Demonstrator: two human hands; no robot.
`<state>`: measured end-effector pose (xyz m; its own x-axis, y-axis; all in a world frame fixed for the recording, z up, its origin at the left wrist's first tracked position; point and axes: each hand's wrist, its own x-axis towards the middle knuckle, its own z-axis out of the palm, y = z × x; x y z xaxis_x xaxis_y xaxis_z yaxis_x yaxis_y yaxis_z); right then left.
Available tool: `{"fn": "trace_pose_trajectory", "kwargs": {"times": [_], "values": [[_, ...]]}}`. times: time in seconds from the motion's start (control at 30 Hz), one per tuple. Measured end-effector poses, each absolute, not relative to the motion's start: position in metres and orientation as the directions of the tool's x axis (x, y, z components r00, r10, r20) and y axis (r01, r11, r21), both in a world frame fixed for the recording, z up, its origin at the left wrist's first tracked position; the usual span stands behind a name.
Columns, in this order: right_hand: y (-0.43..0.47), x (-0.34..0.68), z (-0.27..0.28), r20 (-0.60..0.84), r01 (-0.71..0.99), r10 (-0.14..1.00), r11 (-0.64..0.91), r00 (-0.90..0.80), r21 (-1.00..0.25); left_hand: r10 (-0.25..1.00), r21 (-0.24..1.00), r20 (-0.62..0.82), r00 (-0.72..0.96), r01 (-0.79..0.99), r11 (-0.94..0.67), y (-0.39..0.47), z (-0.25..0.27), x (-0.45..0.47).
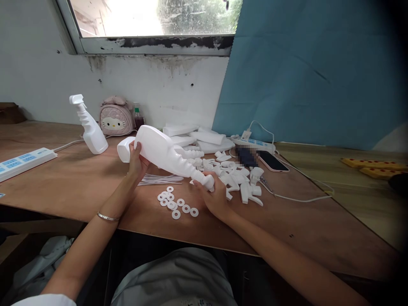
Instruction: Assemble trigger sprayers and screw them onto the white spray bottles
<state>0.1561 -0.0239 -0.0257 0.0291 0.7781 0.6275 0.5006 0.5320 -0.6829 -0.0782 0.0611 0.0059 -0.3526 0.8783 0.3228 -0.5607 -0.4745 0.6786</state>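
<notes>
we are holding the white bottle (159, 148) above the worktop (306, 216), behind its front edge: half-open left hand (138, 163) is supporting the base, curled right hand (216, 197) is gripping the neck, long axis sloping down rightward.

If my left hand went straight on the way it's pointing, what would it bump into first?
The white bottle your left hand holds; beyond it, possibly the heaped white bottles, though depth is unclear.
</notes>
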Motion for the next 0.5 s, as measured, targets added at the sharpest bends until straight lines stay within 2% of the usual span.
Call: {"fn": "trace_pose_trajectory", "kwargs": {"times": [0.13, 0.37, 0.5], "values": [[-0.0242, 0.1561, -0.0246, 0.648, 0.519, 0.761, 0.545, 0.024, -0.659, 0.884, 0.673, 0.322, -0.338, -0.575, -0.465, 0.0612, 0.0055, -0.0786], [-0.0249, 0.1561, -0.026, 0.743, 0.533, 0.667, 0.647, -0.049, -0.545, 0.875, 0.657, 0.351, -0.333, -0.578, -0.484, 0.0618, 0.0046, -0.0786], [-0.0227, 0.157, -0.0296, 0.741, 0.541, 0.671, 0.634, -0.03, -0.553, 0.873, 0.673, 0.368, -0.32, -0.556, -0.488, 0.0616, 0.0048, -0.0803]]}}
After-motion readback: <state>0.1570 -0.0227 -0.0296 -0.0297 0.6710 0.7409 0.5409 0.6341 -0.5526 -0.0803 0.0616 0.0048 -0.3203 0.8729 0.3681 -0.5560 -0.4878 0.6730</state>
